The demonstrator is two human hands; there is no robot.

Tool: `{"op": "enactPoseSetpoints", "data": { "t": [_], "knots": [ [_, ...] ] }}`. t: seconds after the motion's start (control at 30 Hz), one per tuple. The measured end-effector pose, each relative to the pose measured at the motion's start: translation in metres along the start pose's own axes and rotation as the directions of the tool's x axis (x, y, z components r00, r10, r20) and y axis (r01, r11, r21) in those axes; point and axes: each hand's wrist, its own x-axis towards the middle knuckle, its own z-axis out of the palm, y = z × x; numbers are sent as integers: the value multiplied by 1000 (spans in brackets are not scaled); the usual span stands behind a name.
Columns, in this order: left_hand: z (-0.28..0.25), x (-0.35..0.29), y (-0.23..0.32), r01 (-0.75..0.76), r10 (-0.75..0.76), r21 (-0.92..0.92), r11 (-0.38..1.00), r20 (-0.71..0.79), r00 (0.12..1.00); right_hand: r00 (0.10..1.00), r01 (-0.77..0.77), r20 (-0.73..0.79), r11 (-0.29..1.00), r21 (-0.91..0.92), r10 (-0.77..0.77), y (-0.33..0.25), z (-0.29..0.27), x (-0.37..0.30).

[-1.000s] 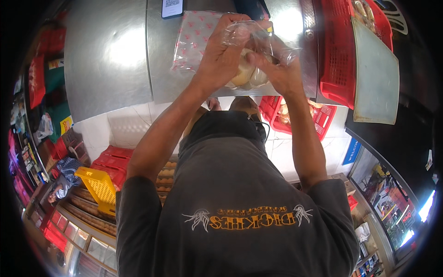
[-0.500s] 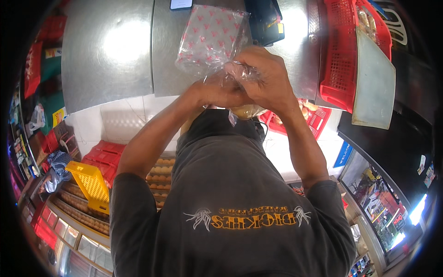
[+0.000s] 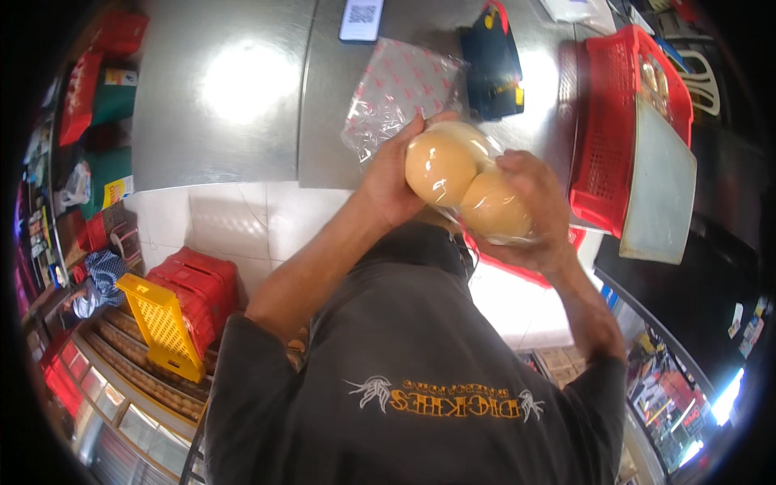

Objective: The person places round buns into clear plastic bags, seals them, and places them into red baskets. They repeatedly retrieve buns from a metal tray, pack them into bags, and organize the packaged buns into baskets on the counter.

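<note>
We wear a dark grey short-sleeved T-shirt (image 3: 420,331), filling the lower centre of the frame. The chest marking is orange lettering (image 3: 457,406), inverted in the frame, with a pale line-drawn emblem at each end. The left sleeve (image 3: 249,372) and right sleeve (image 3: 600,400) match the body fabric. At the waist, mid-frame, we wear a black garment (image 3: 416,252). Our left hand (image 3: 392,184) and right hand (image 3: 550,217) are bare.

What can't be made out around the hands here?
All in the head view:
Underside of the round tan buns in clear plastic: faces away.
Left hand: some fingers hidden behind the buns.
Right hand: fingers blurred.
Rectangular light-screened phone: far end cut off by top edge.
</note>
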Motion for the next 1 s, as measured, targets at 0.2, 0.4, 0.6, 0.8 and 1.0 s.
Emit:
{"op": "enactPoseSetpoints", "data": {
  "t": [0.2, 0.4, 0.6, 0.8, 1.0],
  "knots": [
    [2, -9, 16, -268, 266, 170, 948, 35, 963, 993, -73, 75, 974, -216, 91, -8, -11, 11],
    [10, -15, 2, -2, 5, 24, 1000, -102, 995, 970, 202, 177, 956, -212, -166, 2, -5, 10],
    [-4, -10, 12, -114, 108, 117, 987, 55, 993, 837, -545, 176, 814, 200, 518, 3, -12, 6],
    [16, -19, -4, -109, 113, 100, 989, -35, 993, 940, -340, 22, 935, 95, 340, -12, 1, 1],
    [4, -3, 45, 49, -273, 712, 700, 203, 940, 803, -595, 198, 760, 261, 561, 19, 3, -33]
  ]
}}
